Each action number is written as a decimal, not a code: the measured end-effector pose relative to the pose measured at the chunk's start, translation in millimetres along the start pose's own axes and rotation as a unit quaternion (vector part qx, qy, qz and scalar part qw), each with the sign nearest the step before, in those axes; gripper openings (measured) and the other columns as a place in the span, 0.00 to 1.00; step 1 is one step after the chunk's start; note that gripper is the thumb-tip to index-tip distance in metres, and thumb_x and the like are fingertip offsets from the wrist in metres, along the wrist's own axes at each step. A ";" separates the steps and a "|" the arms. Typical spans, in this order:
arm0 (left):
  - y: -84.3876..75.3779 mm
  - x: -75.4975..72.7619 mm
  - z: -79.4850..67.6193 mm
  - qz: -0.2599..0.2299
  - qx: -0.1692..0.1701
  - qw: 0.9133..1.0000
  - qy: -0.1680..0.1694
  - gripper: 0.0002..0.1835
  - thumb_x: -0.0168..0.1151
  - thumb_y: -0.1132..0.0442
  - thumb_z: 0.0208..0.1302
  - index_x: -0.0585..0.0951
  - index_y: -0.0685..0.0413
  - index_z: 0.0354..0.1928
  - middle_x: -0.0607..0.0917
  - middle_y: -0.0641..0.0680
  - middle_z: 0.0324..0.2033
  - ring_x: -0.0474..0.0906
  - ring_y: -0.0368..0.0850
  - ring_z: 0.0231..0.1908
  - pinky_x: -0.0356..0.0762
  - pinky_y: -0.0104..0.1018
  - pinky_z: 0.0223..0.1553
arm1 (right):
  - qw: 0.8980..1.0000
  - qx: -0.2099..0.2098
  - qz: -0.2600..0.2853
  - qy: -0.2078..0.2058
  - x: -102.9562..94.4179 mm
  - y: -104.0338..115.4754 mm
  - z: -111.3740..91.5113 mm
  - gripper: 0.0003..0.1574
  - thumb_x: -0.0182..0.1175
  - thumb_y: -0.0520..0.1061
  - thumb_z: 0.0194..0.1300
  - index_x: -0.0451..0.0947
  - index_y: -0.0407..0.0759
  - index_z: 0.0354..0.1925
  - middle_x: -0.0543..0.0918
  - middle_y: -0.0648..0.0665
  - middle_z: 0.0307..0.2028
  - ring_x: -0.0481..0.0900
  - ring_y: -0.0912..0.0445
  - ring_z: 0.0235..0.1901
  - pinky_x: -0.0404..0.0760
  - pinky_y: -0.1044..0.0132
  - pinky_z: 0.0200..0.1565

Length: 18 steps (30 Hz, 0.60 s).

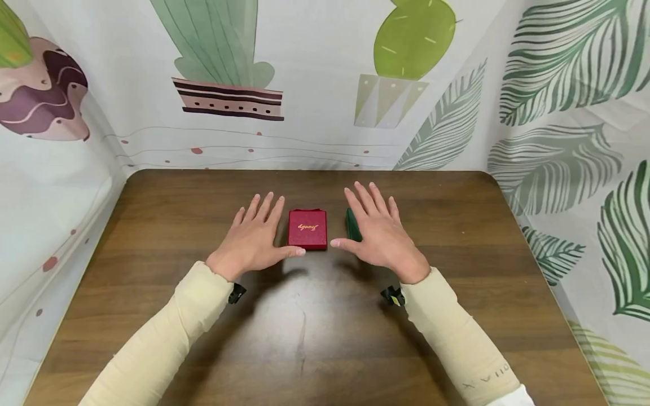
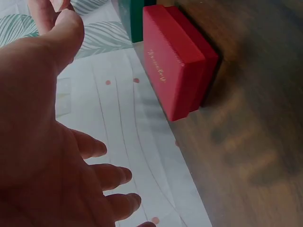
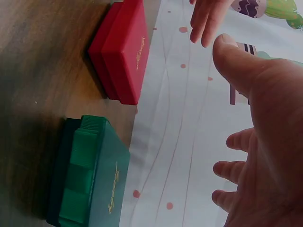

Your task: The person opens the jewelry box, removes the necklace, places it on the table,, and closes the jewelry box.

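Observation:
A red jewelry box (image 1: pixel 307 229) with gold script on its lid lies closed on the table between my two hands. To its right is a green jewelry box (image 3: pixel 90 175) with a ribbon bow along its side; in the head view my right hand hides most of it. My left hand (image 1: pixel 252 232) is spread with straight fingers left of the red box, its thumb tip close by the box's near corner. Fingers apart, my right hand (image 1: pixel 378 231) hovers over the green box. Neither hand holds anything.
The brown wooden table (image 1: pixel 325 349) has rounded far corners. Behind it and along both sides hangs a white cloth (image 1: pixel 325 129) printed with cacti and leaves. Dark wrist-worn devices (image 1: pixel 393 295) sit under both cream sleeves (image 1: pixel 452 332).

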<state>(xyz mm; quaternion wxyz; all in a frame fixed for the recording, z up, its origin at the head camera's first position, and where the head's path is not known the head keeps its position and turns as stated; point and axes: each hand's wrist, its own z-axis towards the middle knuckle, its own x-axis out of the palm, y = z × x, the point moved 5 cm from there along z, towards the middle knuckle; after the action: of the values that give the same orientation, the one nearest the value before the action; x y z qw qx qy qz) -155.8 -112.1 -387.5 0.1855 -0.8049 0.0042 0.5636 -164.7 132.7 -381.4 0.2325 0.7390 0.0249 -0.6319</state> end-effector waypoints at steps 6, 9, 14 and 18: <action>7.0 5.8 2.0 -0.009 0.005 1.000 -0.006 0.66 0.64 0.26 0.60 0.41 0.53 0.85 0.41 0.62 0.84 0.32 0.67 0.83 0.39 0.67 0.81 | 1.000 -0.003 -0.002 0.006 7.9 6.2 4.4 0.71 0.67 0.74 0.62 0.41 0.52 0.85 0.40 0.46 0.86 0.31 0.42 0.85 0.38 0.31 0.80; 9.7 10.4 4.2 -0.015 0.009 1.000 -0.003 0.66 0.66 0.27 0.60 0.41 0.54 0.84 0.41 0.62 0.84 0.32 0.67 0.83 0.40 0.67 0.81 | 1.000 -0.006 -0.008 0.008 11.8 8.4 7.7 0.71 0.67 0.74 0.62 0.40 0.52 0.85 0.40 0.46 0.86 0.31 0.43 0.85 0.39 0.30 0.80; 11.9 19.5 7.7 -0.021 0.021 1.000 0.002 0.66 0.68 0.30 0.61 0.41 0.55 0.84 0.43 0.62 0.84 0.33 0.67 0.83 0.42 0.66 0.81 | 1.000 -0.007 -0.015 0.018 19.2 12.3 11.0 0.71 0.67 0.75 0.61 0.40 0.52 0.85 0.40 0.47 0.86 0.32 0.44 0.85 0.39 0.31 0.80; 12.7 22.5 9.8 -0.022 0.029 0.999 -0.007 0.65 0.70 0.33 0.61 0.43 0.56 0.84 0.45 0.64 0.84 0.37 0.68 0.83 0.46 0.67 0.80 | 0.999 -0.012 -0.015 0.026 25.4 16.5 13.9 0.72 0.68 0.75 0.61 0.41 0.52 0.85 0.41 0.47 0.86 0.32 0.44 0.85 0.39 0.31 0.80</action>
<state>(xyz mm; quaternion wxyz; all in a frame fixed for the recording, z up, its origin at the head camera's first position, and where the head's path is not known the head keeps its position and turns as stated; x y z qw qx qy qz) -159.2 -116.3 -414.6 0.2214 -0.7954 0.0016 0.5642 -167.0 106.3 -401.6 0.2314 0.7518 0.0497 -0.6154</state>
